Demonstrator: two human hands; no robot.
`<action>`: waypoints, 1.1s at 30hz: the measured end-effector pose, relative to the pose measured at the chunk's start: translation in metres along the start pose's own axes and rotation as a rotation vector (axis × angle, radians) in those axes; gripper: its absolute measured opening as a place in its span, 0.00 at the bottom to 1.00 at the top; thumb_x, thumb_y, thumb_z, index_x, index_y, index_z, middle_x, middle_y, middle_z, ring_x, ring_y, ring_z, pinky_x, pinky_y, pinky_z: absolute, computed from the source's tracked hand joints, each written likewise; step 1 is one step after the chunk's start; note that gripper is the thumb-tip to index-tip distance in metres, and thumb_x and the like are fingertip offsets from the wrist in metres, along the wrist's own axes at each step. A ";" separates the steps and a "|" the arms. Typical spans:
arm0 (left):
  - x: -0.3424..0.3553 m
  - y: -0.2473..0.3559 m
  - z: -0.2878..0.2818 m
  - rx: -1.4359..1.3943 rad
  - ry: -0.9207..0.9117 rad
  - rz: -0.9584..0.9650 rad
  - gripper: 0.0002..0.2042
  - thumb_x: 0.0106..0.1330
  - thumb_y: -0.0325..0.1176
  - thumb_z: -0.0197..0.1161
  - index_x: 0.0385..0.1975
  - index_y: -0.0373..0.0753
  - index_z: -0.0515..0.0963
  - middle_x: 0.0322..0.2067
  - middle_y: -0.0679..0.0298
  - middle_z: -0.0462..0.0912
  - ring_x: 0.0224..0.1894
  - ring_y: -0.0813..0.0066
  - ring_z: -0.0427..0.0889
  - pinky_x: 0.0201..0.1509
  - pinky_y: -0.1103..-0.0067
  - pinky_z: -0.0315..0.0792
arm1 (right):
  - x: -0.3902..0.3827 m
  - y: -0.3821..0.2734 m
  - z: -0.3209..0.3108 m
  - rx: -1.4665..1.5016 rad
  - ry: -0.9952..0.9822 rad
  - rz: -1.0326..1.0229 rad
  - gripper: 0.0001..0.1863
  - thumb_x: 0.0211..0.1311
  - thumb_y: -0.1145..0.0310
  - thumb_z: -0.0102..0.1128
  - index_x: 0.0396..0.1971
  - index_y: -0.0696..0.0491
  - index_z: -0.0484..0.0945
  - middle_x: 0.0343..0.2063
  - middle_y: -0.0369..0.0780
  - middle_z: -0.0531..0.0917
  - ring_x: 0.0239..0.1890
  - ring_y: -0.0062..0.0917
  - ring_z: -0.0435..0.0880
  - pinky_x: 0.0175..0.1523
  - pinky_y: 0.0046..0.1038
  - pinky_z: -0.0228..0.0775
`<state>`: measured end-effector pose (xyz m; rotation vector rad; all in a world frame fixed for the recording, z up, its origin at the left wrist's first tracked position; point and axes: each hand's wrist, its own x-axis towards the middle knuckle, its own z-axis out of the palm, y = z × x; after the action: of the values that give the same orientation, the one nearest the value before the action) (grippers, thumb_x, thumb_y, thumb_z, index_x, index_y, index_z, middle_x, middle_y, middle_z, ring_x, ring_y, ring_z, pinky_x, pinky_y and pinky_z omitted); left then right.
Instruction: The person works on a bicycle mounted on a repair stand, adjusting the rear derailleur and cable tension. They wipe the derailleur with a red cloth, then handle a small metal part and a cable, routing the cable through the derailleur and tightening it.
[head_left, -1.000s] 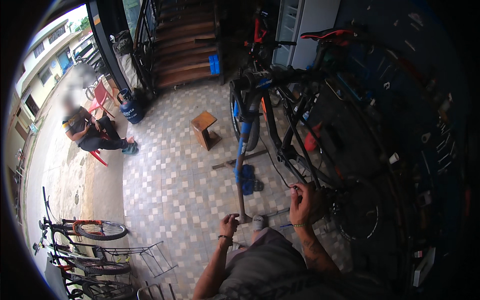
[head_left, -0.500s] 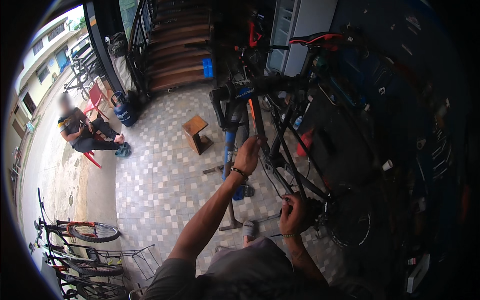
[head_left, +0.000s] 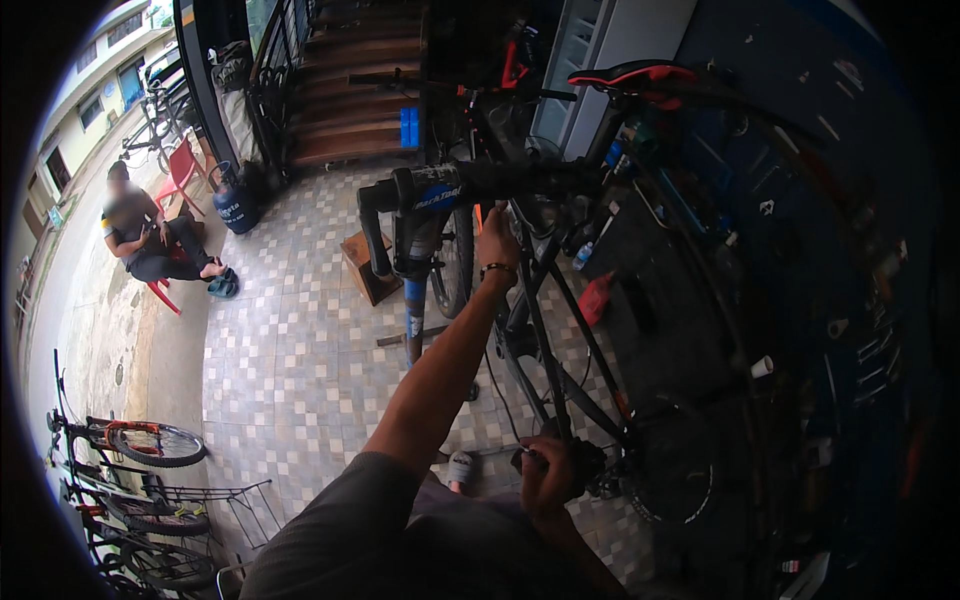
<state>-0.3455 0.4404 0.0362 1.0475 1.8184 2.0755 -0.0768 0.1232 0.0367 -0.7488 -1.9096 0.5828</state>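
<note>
A dark bicycle frame (head_left: 536,355) is held up by a repair stand (head_left: 470,182) with a black clamp arm and blue post. My left hand (head_left: 497,243), arm stretched forward, is at the frame just below the clamp. Its fingers are curled closed, and what they grip is hidden. Lower down, beside the frame's rear end, my right hand (head_left: 548,472) pinches a thin dark cable (head_left: 496,385) that curves down along the frame. A black-and-red saddle (head_left: 640,74) sits at the far right of the bicycle. The rear wheel (head_left: 712,470) is dim in shadow.
A wooden stool (head_left: 368,268) stands beyond the stand. At the left, a seated person (head_left: 150,235) is near a blue gas cylinder (head_left: 233,208) and a red chair (head_left: 182,172). Parked bicycles (head_left: 150,440) line the lower left. Tools (head_left: 878,360) hang on the dark right wall.
My left hand has moved forward and up along the frame toward the clamp. My right hand has shifted slightly left and nearer to me, still pinching. The view has turned a little.
</note>
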 end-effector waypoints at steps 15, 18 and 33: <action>0.009 -0.031 -0.005 0.352 -0.457 0.287 0.15 0.75 0.38 0.57 0.56 0.43 0.82 0.59 0.52 0.83 0.56 0.42 0.83 0.54 0.55 0.79 | 0.012 0.016 -0.004 0.094 -0.023 0.028 0.10 0.77 0.70 0.58 0.51 0.58 0.74 0.45 0.50 0.85 0.45 0.38 0.85 0.52 0.36 0.78; 0.009 -0.026 -0.019 0.633 -0.419 0.290 0.18 0.70 0.37 0.62 0.58 0.46 0.83 0.69 0.52 0.74 0.70 0.43 0.72 0.73 0.53 0.67 | 0.013 0.018 -0.004 0.087 -0.047 0.038 0.11 0.76 0.71 0.59 0.52 0.58 0.74 0.45 0.50 0.85 0.45 0.38 0.85 0.52 0.35 0.78; -0.006 0.046 -0.090 1.012 -0.723 0.076 0.13 0.70 0.35 0.58 0.47 0.40 0.86 0.43 0.53 0.92 0.47 0.51 0.92 0.46 0.59 0.84 | 0.018 0.025 -0.009 0.147 -0.084 0.117 0.10 0.77 0.72 0.58 0.52 0.58 0.74 0.46 0.49 0.84 0.44 0.34 0.85 0.49 0.32 0.77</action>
<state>-0.3823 0.3548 0.0768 1.7545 2.3307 0.4800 -0.0684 0.1544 0.0346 -0.7544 -1.8848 0.8298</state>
